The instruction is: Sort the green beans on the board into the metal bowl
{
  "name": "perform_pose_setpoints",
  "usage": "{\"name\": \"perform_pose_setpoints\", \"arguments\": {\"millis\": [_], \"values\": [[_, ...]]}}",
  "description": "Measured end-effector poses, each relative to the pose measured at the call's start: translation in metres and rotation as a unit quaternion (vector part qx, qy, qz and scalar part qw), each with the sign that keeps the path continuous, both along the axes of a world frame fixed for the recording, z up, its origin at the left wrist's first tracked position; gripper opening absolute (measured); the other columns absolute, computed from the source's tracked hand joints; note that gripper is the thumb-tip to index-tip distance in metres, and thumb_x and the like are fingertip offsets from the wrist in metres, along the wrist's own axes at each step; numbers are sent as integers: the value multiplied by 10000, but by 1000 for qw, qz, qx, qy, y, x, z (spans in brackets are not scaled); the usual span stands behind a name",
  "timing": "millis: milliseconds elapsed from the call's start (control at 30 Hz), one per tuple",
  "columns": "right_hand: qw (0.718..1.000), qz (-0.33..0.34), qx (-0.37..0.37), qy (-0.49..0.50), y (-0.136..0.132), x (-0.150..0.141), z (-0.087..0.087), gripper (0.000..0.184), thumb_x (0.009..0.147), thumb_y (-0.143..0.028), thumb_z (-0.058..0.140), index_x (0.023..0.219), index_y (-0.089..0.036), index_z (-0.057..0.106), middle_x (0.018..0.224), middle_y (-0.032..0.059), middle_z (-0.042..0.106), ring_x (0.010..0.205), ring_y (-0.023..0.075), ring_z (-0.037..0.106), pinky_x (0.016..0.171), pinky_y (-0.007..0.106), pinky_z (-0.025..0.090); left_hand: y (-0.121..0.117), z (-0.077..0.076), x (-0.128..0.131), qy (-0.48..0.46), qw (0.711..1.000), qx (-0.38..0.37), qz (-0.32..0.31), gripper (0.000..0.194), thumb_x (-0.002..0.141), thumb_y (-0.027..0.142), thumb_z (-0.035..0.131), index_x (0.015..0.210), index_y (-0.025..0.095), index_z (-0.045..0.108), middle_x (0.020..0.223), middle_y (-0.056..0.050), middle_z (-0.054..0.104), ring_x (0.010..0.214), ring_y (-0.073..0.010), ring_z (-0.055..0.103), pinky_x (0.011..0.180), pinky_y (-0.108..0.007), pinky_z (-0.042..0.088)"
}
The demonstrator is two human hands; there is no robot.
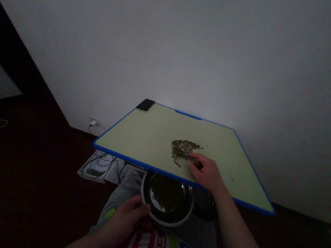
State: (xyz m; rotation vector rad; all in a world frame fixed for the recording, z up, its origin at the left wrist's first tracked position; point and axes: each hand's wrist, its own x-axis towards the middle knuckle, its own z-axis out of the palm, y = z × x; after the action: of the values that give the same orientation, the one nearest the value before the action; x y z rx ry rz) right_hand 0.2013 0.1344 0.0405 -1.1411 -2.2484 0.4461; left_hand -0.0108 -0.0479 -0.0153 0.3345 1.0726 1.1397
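Observation:
A small pile of dark green grains [184,148] lies on a pale table top with a blue edge [140,137]. My right hand [206,171] rests on the table beside the pile, its fingers curled and touching the nearest grains. Below the table's front edge my left hand [128,214] grips the rim of a round metal bowl [167,200] that has the same green grains inside. The bowl sits above my lap.
A black phone [145,105] lies at the table's far left corner. Behind it is a white wall with a plug and cable [93,123]. Cables and a flat white object [102,166] lie on the dark floor under the table.

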Motion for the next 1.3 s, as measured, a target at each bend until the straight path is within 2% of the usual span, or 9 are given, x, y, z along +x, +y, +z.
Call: {"name": "perform_pose_setpoints", "arguments": {"millis": [433,900,1300], "values": [[1000,-16,6,-4,-1,-2,2,321,813,-273,546,1071,-152,692,568,-30,551,498,124,467,532,259,371,1,1,-2,1,1000,9,-13,387,503,428,903,761,205,721,705,-1,793,593,-163,715,578,-253,572],[998,-52,17,8,1,-1,-2,326,804,-292,543,1045,-137,698,569,-35,526,503,123,467,541,260,378,2,0,-1,5,1000,10,-1,451,449,452,919,731,177,701,689,-22,792,570,-157,702,553,-248,578],[1000,-24,8,0,1,0,-1,318,816,-280,553,1065,-135,688,577,-30,546,515,126,479,550,263,376,0,1,-2,9,1000,5,-16,452,466,463,911,771,188,720,703,-10,793,584,-159,712,568,-247,578]]}}
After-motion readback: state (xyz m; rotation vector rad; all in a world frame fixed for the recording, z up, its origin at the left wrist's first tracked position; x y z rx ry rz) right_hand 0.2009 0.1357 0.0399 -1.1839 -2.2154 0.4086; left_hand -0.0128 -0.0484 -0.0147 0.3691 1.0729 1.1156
